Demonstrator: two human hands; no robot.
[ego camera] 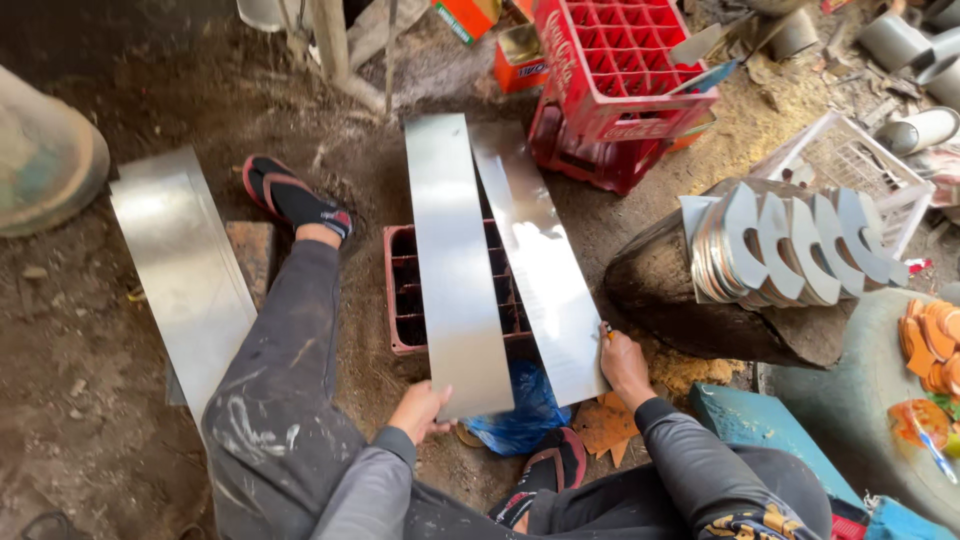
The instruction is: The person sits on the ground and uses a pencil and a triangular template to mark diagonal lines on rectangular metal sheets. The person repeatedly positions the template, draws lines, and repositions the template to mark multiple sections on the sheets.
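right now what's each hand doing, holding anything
Left hand: closed on the near end of the left metal sheet.
Right hand: closed on the near edge of the right metal sheet.

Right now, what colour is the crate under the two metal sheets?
The plastic crate is dull red, in the head view.

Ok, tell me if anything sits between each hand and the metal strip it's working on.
Nothing visible does. The left hand grips the near end of the left metal strip, and the right hand is against the near edge of the right metal strip. Both strips rest across a reddish crate.
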